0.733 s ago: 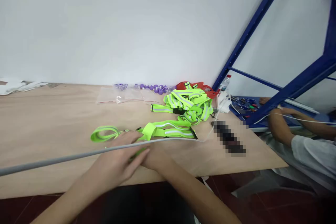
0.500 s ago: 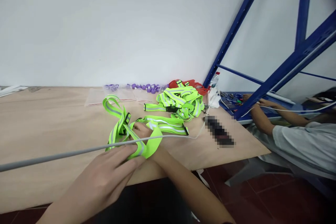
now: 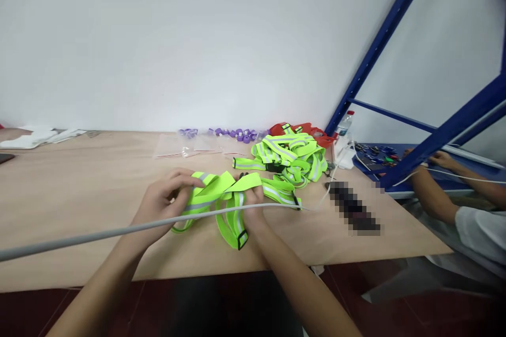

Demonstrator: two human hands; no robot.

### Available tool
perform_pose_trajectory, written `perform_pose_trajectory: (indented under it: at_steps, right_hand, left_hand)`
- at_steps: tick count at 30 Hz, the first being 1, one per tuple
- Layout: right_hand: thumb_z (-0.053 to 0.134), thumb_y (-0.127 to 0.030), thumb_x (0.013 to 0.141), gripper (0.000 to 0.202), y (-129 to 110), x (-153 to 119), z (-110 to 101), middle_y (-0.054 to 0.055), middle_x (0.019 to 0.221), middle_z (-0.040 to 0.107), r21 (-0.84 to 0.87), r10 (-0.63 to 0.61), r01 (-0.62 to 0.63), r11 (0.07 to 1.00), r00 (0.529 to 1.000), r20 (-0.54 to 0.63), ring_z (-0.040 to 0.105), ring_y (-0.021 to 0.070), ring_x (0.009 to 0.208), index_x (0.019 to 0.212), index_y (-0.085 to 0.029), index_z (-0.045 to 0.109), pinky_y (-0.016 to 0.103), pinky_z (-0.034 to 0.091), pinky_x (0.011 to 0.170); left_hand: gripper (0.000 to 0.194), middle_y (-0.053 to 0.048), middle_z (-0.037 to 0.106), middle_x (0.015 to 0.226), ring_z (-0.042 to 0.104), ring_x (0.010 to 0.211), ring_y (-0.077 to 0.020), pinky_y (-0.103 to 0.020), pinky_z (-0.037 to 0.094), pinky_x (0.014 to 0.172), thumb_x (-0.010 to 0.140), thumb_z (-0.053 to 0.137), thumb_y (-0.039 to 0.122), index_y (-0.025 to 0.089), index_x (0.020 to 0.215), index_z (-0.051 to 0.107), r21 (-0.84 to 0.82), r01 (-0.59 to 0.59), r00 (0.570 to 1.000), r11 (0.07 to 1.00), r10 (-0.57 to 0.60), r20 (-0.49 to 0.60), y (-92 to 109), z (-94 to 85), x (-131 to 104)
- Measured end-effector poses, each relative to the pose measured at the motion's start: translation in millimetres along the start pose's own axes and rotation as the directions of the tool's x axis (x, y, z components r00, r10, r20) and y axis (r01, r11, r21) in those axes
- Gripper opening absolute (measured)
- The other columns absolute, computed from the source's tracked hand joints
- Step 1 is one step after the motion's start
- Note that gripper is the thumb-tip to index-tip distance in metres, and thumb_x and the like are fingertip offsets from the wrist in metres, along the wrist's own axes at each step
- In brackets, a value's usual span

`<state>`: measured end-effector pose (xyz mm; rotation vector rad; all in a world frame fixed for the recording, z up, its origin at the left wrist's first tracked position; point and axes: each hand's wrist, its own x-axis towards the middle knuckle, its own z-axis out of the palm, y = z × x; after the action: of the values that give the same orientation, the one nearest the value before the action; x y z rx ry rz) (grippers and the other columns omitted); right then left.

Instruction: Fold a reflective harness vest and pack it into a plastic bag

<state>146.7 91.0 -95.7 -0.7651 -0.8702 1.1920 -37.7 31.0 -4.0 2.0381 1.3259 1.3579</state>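
Note:
Between my two hands stretches a neon-yellow reflective strap (image 3: pixel 213 188) with a grey stripe and a black buckle on a hanging loop. My left hand (image 3: pixel 164 197) pinches its left part between thumb and fingers. At the strap's right part, my right hand (image 3: pixel 253 201) is closed on the band, its fingers partly hidden by the fabric. Just behind my right hand, another folded reflective strap (image 3: pixel 280 192) lies on the table. Beyond it sits a tangled pile of the same straps (image 3: pixel 292 152). A grey cable (image 3: pixel 130 229) crosses the view in front of my hands.
Clear plastic bags (image 3: pixel 174 146) and small purple pieces (image 3: pixel 241 135) lie along the wall. A red bag (image 3: pixel 316 134), a bottle (image 3: pixel 345 124) and a blurred-out dark object (image 3: pixel 353 210) are at right. Past the blue rack (image 3: pixel 379 42), a co-worker's arms (image 3: pixel 438 195) reach over small parts.
My hands have moved apart from a crossed position, with the strap now spread between them. The view has shifted left, and the strap's far loop has come down.

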Motion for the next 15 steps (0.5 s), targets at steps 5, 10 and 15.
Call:
perform_pose_trajectory:
  at_steps: [5, 10, 15]
  right_hand:
    - [0.076, -0.039, 0.076, 0.021, -18.2, -4.8, -10.9, 0.002, 0.079, 0.074, -0.067, 0.085, -0.071, 0.995, 0.969, 0.231, 0.070, 0.0216, 0.077, 0.081, -0.022, 0.065, 0.035, 0.058, 0.076]
    - [0.066, -0.037, 0.091, 0.016, -43.0, -32.6, -37.1, 0.005, 0.086, 0.076, -0.293, 0.024, 0.153, 0.944, 0.853, 0.521, 0.073, 0.0213, 0.081, 0.089, -0.021, 0.067, 0.033, 0.059, 0.072]
    - [0.060, -0.017, 0.094, 0.018, -64.6, -70.7, -58.0, 0.003, 0.093, 0.079, -0.428, -0.267, 0.560, 0.709, 0.775, 0.572, 0.075, 0.0202, 0.083, 0.105, -0.028, 0.070, 0.032, 0.062, 0.074]
  left_hand:
    - [0.031, -0.008, 0.073, 0.103, 0.066, 0.081, -0.0220, -0.028, 0.051, 0.059, 0.083, 0.067, 0.036, 0.021, 0.107, 0.078, -0.315, 0.275, 0.939, 0.908, -0.324, -0.113, -18.7, 1.3, 15.2]
    - [0.072, -0.012, 0.055, 0.145, 0.067, 0.109, -0.0284, -0.038, 0.058, 0.084, 0.078, 0.075, 0.042, 0.025, 0.145, 0.055, -0.589, 0.249, 0.909, 0.769, -0.395, -0.131, -43.5, -9.8, 25.0]
    - [0.093, -0.014, 0.021, 0.167, 0.048, 0.137, -0.0407, -0.052, 0.045, 0.109, 0.075, 0.082, 0.045, 0.031, 0.155, 0.037, -0.415, 0.325, 0.914, 0.850, -0.395, -0.094, -74.6, -8.1, 21.1]
